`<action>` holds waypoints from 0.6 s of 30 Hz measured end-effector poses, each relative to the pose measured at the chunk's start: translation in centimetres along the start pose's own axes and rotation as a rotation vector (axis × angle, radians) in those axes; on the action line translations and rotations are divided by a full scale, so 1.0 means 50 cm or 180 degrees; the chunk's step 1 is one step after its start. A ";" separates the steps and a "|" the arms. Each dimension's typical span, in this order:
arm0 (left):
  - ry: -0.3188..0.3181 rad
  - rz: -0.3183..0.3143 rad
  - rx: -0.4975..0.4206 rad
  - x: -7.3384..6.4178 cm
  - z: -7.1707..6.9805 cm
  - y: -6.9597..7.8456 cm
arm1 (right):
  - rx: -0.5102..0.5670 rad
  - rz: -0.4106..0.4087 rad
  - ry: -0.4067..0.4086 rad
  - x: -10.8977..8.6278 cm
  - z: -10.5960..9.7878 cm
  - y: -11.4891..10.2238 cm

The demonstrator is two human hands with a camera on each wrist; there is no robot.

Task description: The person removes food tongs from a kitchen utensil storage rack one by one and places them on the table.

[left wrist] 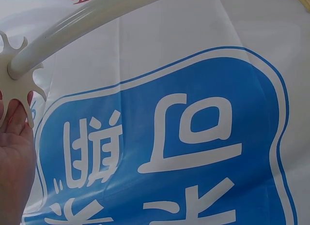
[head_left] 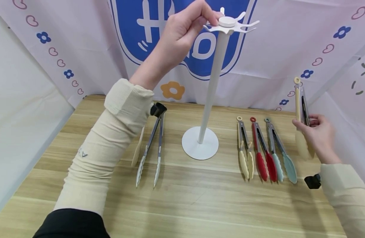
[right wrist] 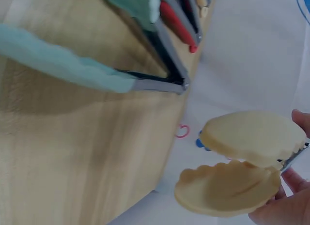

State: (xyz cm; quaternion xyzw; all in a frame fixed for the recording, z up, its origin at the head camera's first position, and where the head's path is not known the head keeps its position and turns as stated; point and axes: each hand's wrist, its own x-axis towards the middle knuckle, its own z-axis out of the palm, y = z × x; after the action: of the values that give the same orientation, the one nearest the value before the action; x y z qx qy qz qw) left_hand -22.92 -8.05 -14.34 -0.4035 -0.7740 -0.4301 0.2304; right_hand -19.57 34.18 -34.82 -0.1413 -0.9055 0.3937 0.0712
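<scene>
At the top of a white rack stand (head_left: 215, 79), my left hand (head_left: 183, 31) pinches the hooked rim. The left wrist view shows that hand (left wrist: 17, 157) against the stand's hooked top (left wrist: 22, 89). On the far right, my right hand (head_left: 319, 135) grips cream tongs (head_left: 298, 102) raised off the table, ring end up. Their two scalloped cream heads (right wrist: 252, 135) stand slightly apart in the right wrist view. Left of this hand lie light-blue tongs (head_left: 277, 148), red tongs (head_left: 262, 152) and another cream pair (head_left: 244, 148).
White-tipped tongs (head_left: 152, 148) lie left of the stand's round base (head_left: 200, 153). A long pale utensil (head_left: 137, 152), partly hidden by my left sleeve, lies beside them. Behind the wooden table (head_left: 200, 205) hangs a printed white cloth (head_left: 259, 76).
</scene>
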 end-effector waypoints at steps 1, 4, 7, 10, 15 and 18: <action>-0.0002 0.0000 -0.0001 0.000 0.000 0.000 | 0.0008 0.0017 -0.0013 0.001 0.002 0.005; -0.0001 -0.0002 0.0006 0.000 0.000 0.000 | -0.0034 0.0018 -0.0036 0.003 0.006 0.017; 0.0001 -0.0009 0.0022 0.000 0.000 0.000 | -0.0107 -0.0025 -0.0093 0.002 0.009 0.028; 0.0005 -0.0014 0.0029 0.000 -0.001 0.000 | -0.0130 -0.0082 -0.0175 0.000 0.011 0.037; 0.0006 -0.0005 0.0027 -0.001 -0.002 0.000 | -0.0207 -0.0086 -0.0309 -0.006 0.015 0.055; 0.0009 -0.0022 0.0036 -0.001 -0.002 0.001 | -0.0302 -0.0064 -0.0363 -0.008 0.019 0.065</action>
State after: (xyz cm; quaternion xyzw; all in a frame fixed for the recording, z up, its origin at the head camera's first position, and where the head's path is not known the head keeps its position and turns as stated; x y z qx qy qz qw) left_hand -22.86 -8.15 -14.32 -0.3989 -0.7775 -0.4271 0.2322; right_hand -18.78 35.49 -37.85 -0.1126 -0.9271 0.3571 0.0167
